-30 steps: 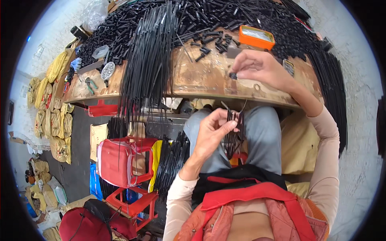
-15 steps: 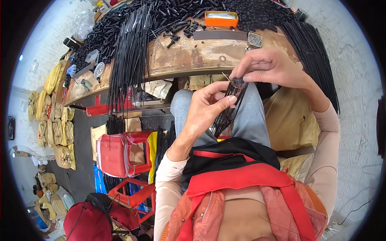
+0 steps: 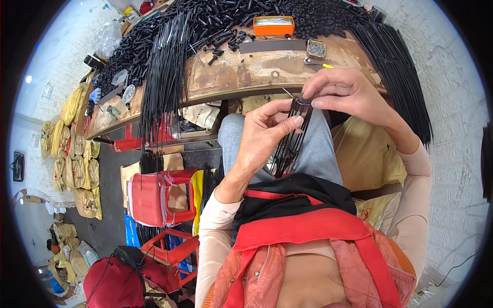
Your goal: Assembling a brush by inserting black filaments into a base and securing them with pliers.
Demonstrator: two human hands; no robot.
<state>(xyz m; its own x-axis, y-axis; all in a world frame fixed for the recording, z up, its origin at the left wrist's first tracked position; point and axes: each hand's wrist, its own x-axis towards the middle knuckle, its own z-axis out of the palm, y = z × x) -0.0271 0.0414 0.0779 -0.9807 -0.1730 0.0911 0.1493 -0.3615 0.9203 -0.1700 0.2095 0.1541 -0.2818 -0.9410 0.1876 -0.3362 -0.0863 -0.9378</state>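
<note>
Above my lap, my left hand (image 3: 262, 134) is closed round the upper part of a bundle of thin black ribs (image 3: 288, 153), which look like umbrella ribs. The bundle hangs down, slightly tilted, between my thighs. At its top sits a small round black hub (image 3: 303, 101), with ribs gathered around it. My right hand (image 3: 345, 93) pinches at this hub with thumb and fingertips. A thin pale metal wire (image 3: 288, 92) sticks out up and left beside the hub. The joint between ribs and hub is too small to make out.
The wooden table (image 3: 231, 72) ahead carries heaps of black plastic parts (image 3: 205, 20), long black rods (image 3: 167, 66) overhanging its edge, an orange box (image 3: 273, 29) of pins, a small tin (image 3: 316, 49) and a yellow-handled tool (image 3: 321, 63). Red stools (image 3: 149, 200) stand at left.
The view has shifted slightly, uncovering the yellow-handled tool near my right hand. My right fingers have changed their position a little on the hub. My left hand keeps its hold on the ribs.
</note>
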